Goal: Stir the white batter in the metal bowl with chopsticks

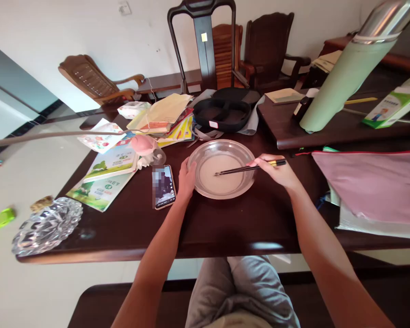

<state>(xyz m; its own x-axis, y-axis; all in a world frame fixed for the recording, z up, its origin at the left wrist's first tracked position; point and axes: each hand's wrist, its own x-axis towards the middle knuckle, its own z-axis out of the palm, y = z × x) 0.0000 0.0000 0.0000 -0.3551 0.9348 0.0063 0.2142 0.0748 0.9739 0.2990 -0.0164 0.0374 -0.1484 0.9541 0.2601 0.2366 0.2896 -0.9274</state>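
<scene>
A round, shallow metal basin (222, 193) sits on the dark table in front of me, its inside pale; I cannot tell whether that is a liquid or the bare bottom. My left hand (187, 177) grips the basin's left rim, with the fingers along its outer side. In my right hand (271, 168) is a pair of dark chopsticks (237, 170) with gold bands near the top. They slant down to the left over the basin, and their tips are close together near its middle. Left of my left hand lies a phone (164, 187) with its screen lit.
A pink figurine lamp (145, 146), books (109, 164) and a crystal glass dish (49, 225) stand to the left. Behind the basin is a black case (222, 111). A pink pouch (372, 182) and a tall green thermos (348, 82) are on the right.
</scene>
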